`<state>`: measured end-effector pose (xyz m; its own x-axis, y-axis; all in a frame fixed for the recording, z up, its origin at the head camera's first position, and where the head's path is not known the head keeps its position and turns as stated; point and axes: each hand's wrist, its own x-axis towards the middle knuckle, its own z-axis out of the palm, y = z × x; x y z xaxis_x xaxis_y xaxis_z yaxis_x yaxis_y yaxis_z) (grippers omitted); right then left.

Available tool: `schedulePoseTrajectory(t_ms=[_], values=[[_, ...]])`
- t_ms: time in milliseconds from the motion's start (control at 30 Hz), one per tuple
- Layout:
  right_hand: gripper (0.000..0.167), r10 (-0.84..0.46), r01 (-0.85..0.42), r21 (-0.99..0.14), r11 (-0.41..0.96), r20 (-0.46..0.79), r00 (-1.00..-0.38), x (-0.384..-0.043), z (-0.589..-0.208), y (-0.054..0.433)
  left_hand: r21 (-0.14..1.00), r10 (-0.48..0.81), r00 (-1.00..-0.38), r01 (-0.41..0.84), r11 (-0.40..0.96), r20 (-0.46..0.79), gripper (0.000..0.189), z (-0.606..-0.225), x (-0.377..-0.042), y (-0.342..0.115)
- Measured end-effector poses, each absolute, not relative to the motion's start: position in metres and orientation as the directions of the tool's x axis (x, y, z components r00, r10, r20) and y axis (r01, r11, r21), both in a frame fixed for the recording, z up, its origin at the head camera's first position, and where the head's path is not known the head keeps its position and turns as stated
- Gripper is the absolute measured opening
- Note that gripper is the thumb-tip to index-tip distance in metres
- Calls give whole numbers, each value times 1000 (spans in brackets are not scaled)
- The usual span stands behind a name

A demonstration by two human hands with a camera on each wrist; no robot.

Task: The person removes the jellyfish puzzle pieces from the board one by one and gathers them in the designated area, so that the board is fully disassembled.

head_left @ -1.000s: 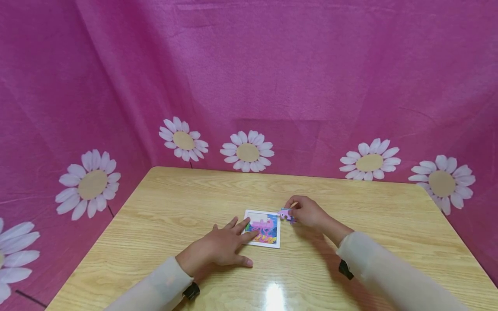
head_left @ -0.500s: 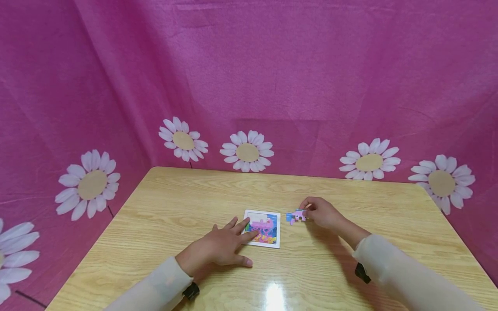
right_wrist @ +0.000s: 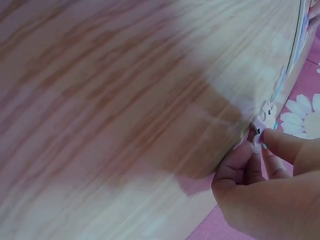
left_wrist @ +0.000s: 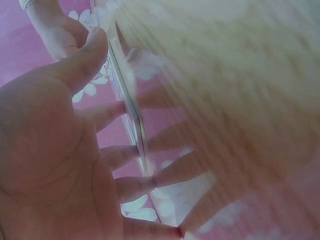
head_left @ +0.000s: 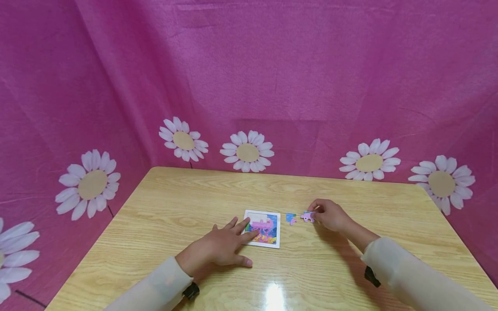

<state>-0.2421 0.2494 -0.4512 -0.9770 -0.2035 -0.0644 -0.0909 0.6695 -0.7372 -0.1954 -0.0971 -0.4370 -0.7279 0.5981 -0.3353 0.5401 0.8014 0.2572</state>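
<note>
My left hand (head_left: 222,246) lies spread over the left side of a small white-framed jigsaw puzzle (head_left: 278,233), fingertips on its picture. Pink and blue pieces fill part of the frame, and a pale bare patch shows at its upper left. In the left wrist view the fingers (left_wrist: 137,184) are straight and spread, with the puzzle edge-on beyond them. To the right of the puzzle, my right hand (head_left: 328,214) pinches a pink puzzle piece (head_left: 307,217) with an eye on it, between thumb and fingertips. A blue and pink piece (head_left: 290,217) lies between the puzzle and that hand.
The wooden table (head_left: 202,190) has a glossy top with a bright reflection near its front. A pink cloth (head_left: 288,86) with white daisies hangs behind the table and along its left side. Dark bands show under both sleeves.
My right hand has moved right, away from the puzzle. The pink piece it pinches has come apart from the blue and pink piece, which stays on the table. My left hand has stayed put.
</note>
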Motion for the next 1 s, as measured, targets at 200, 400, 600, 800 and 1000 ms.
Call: schedulePoseTrajectory(t_ms=[200,400,600,800,1000], values=[[4,-188,-104,-716,691,-39,-981,-242,-458,251,253,598,-728,541,802,-335,85,-438,-196,-97],[7,-177,-97,-709,699,-41,-983,-241,-463,250,253,601,-726,545,800,-335,85,-438,-195,-97],[6,-167,-82,-697,712,-55,-984,-241,-461,250,240,606,-726,556,796,-325,86,-440,-196,-97],[7,-166,-93,-690,718,-40,-985,-240,-461,250,233,607,-730,560,795,-314,86,-442,-197,-98],[7,-165,-92,-697,711,-38,-985,-239,-460,249,237,603,-733,555,797,-315,87,-442,-196,-98]])
